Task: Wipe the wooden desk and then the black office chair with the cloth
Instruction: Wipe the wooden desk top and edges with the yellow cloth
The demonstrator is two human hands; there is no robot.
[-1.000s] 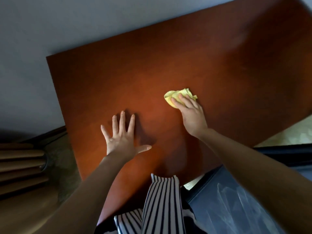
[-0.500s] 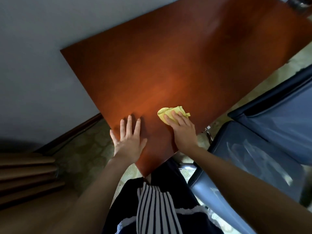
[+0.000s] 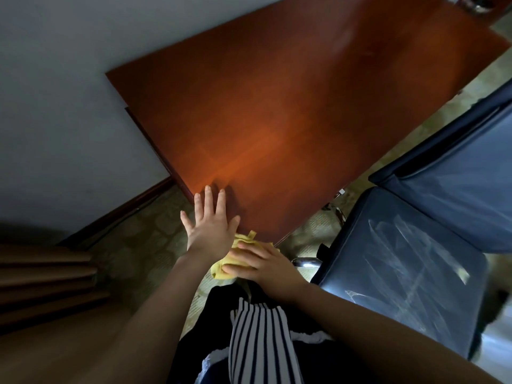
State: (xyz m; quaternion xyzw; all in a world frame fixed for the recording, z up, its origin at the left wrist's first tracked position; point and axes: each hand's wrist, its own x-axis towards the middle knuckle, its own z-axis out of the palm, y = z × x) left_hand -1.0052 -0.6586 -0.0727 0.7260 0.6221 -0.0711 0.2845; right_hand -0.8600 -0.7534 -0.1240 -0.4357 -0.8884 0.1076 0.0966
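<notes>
The wooden desk (image 3: 277, 106) runs from its near corner, by my hands, up to the right. My left hand (image 3: 210, 223) lies flat with straight fingers on that near corner. My right hand (image 3: 260, 264) sits just off the corner's edge, beside and partly under my left wrist, fingers wrapped over the crumpled yellow cloth (image 3: 221, 271). Part of the cloth hangs below the hand over the floor. The black office chair (image 3: 401, 259) stands to the right, its seat marked with pale dusty streaks and its backrest (image 3: 457, 176) behind.
A grey wall (image 3: 69, 106) with a dark skirting board runs along the desk's left side. Brown stepped boards (image 3: 41, 273) lie at the lower left. Patterned floor (image 3: 138, 245) shows between desk, boards and chair. A dark object (image 3: 476, 4) sits on the desk's far right end.
My right hand drew the cloth back across the desk toward me and off its near corner. My left hand slid back to the corner. The chair came into view on the right.
</notes>
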